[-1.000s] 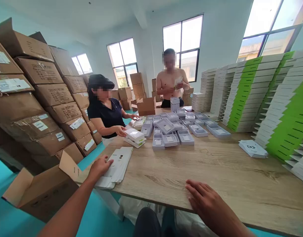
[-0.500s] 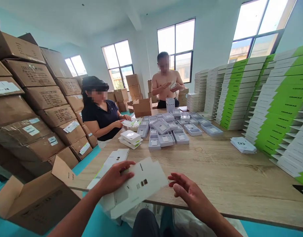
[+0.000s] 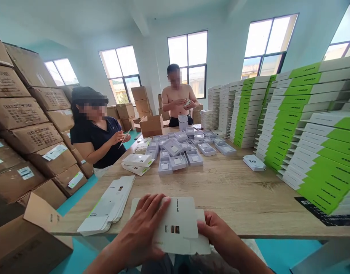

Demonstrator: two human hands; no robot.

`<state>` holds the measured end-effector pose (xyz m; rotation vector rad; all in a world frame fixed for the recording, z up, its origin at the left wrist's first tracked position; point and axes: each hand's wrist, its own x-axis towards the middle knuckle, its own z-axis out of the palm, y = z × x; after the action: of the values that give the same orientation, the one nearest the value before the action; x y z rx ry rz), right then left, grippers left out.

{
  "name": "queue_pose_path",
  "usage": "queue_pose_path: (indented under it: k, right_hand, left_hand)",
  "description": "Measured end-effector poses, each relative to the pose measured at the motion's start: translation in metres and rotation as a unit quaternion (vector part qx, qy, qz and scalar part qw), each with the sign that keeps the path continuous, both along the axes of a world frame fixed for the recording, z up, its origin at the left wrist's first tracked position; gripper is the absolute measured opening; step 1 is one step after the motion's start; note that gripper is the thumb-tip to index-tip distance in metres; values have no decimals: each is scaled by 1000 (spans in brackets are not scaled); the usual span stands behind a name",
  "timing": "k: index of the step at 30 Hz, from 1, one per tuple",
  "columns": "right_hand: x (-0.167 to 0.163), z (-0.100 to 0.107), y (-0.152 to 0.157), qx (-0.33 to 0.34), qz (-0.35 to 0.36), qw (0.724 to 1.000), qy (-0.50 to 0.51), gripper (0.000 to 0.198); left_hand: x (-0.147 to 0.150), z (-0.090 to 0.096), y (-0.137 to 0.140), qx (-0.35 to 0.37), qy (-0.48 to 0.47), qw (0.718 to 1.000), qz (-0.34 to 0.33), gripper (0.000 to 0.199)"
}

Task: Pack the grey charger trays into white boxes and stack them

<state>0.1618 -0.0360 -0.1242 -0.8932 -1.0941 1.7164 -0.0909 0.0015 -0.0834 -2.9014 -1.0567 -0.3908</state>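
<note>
A white flat-folded carton point(image 3: 184, 213) with black lettering is in front of me at the table's near edge. My left hand point(image 3: 147, 224) lies across its left part, fingers over the top and thumb at the lower edge, gripping it. At the carton's right end my right hand point(image 3: 213, 228) pinches a flap between thumb and curled fingers. Left of it, a stack of similar flat cartons point(image 3: 113, 203) rests on the table.
Grey plastic trays point(image 3: 179, 160) are heaped mid-table. Tall stacks of white and green boxes point(image 3: 289, 121) line the right side, near a small pile of cards point(image 3: 254, 163). Two co-workers handle pieces across the table. An open brown box point(image 3: 32, 232) stands lower left.
My right hand has come in from the right and taken hold of the carton's end. The carton has turned more level. The view has swung right, and the co-worker at left has raised a flat piece.
</note>
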Motion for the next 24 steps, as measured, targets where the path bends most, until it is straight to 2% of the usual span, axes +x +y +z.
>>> queue_pose_path:
  k: [2,5,7,8,9,10,12,13,14,15,16,17,18,19,22,23,24]
  right_hand:
    - [10,5,0,23,7,999,-38,50]
    - [14,9,-1,22,-41,997,-55,55]
    - [7,9,-5,15,-117,993,-3,68]
    - [1,9,-8,28,-165,986,21,72]
    - [-6,7,-11,54,-210,976,25,72]
    - [-13,6,-14,86,-253,964,4,68]
    - [-26,2,-18,133,-328,930,-95,53]
    - [-31,0,-18,139,-358,912,-147,47]
    - [-33,-1,-18,137,-383,895,-184,46]
    - [-33,-3,-16,131,-404,882,-203,47]
    - [-32,-4,-14,127,-416,876,-207,48]
    - [-30,-4,-11,124,-416,879,-197,48]
    - [-27,-5,-9,121,-408,888,-174,48]
    - [-25,-6,-7,115,-394,901,-141,48]
    - [-21,-11,-1,86,-349,933,-30,48]
    - [-20,-13,0,78,-341,937,-5,48]
    - [-20,-15,2,74,-339,938,10,49]
  left_hand:
    - [3,7,1,1,12,1000,-11,122]
    - [6,18,1,-17,-11,1000,-11,102]
    - [11,23,-2,-91,-79,993,7,82]
    - [15,24,-5,-166,-127,978,27,68]
    - [20,24,-8,-262,-187,945,53,54]
    - [26,22,-11,-367,-253,891,82,48]
    - [43,15,-17,-535,-380,744,125,55]
    - [52,11,-18,-572,-430,685,136,59]
    - [60,6,-19,-570,-471,657,146,60]
    - [69,2,-19,-541,-502,657,155,59]
    - [76,-3,-18,-500,-522,671,164,56]
    - [83,-7,-17,-463,-539,683,169,54]
    - [89,-10,-16,-447,-554,681,170,54]
    - [94,-14,-15,-457,-569,664,166,55]
    - [105,-26,-13,-531,-598,580,157,63]
    - [108,-29,-13,-528,-607,571,161,65]
    - [111,-32,-12,-513,-616,574,168,66]
